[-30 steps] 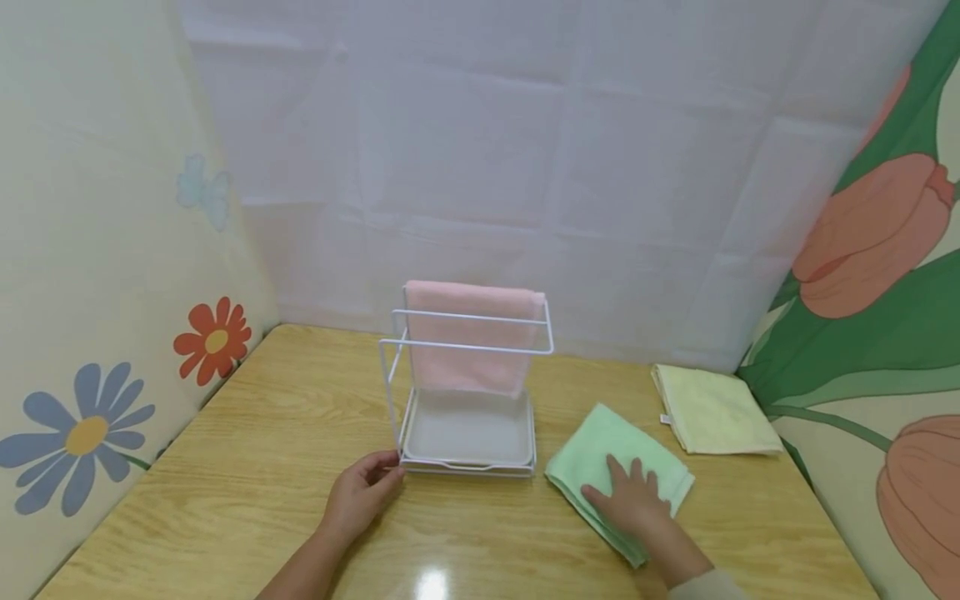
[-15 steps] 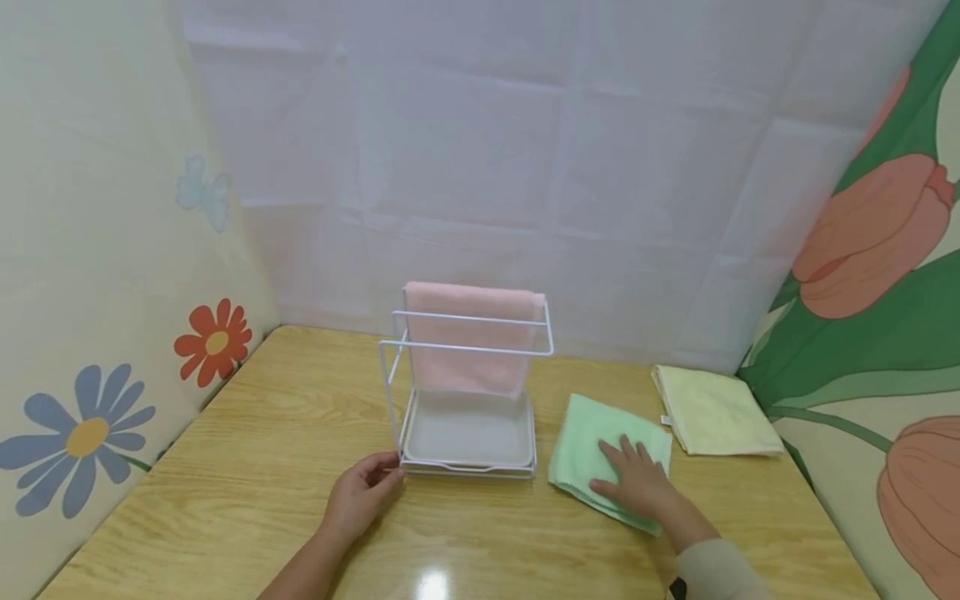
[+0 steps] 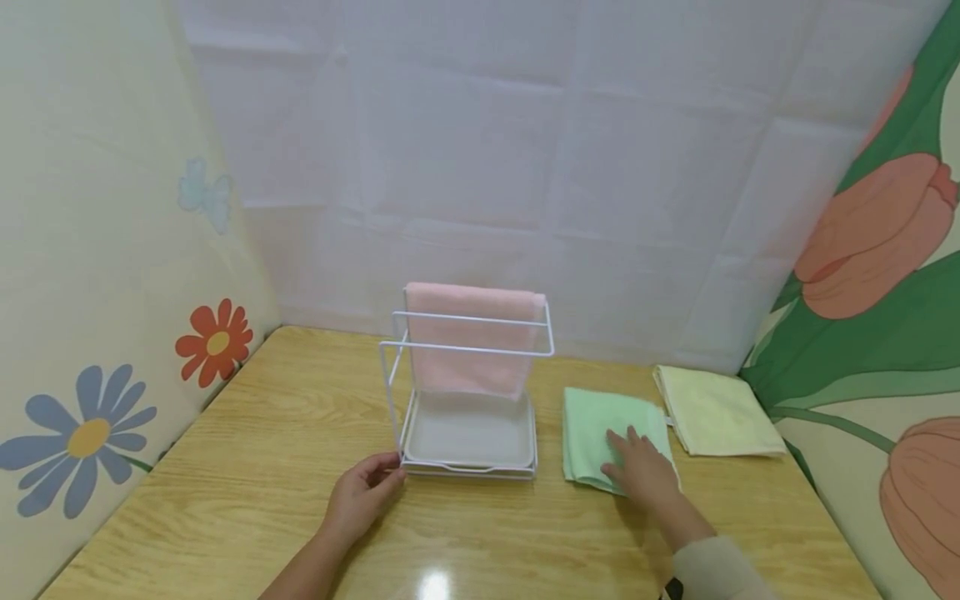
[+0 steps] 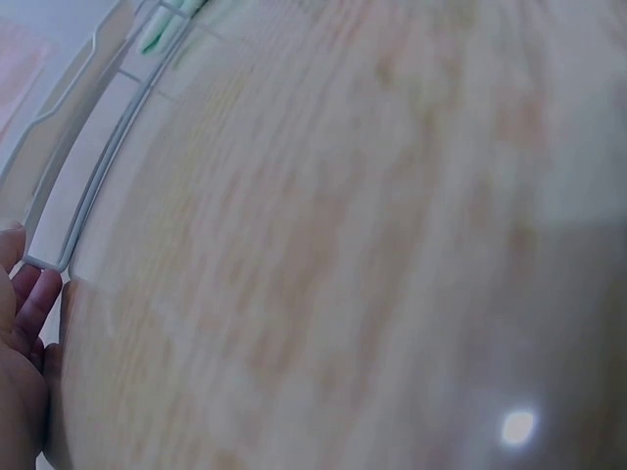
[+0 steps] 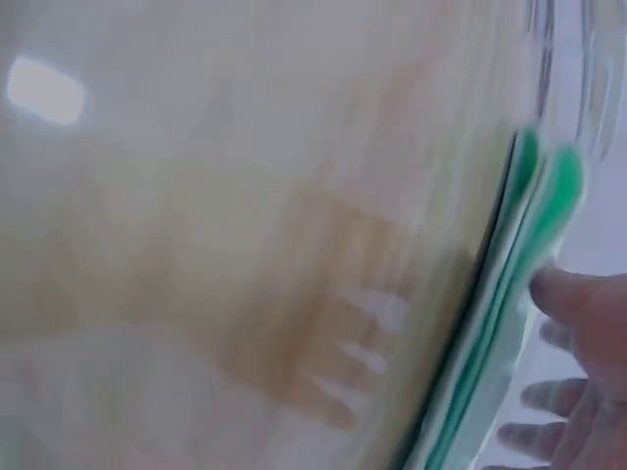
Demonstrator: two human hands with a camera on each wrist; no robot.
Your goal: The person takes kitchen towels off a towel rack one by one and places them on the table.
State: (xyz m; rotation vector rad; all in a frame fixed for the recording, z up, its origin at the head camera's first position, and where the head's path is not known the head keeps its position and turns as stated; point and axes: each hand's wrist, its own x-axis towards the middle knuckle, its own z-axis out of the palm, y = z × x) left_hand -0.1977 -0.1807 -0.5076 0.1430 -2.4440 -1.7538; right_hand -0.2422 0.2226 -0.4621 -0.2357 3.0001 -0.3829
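Here, left grip pinching rack corner, right grip spread on green cloth, tabletop between.

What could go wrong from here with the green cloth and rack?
1. The green cloth lies in folded layers under the right hand; lifting might catch only some.
2. The yellow cloth lies close beside it, so sideways dragging could disturb both.
3. The left hand holds just the near left corner of the white rack; a bump might twist it.
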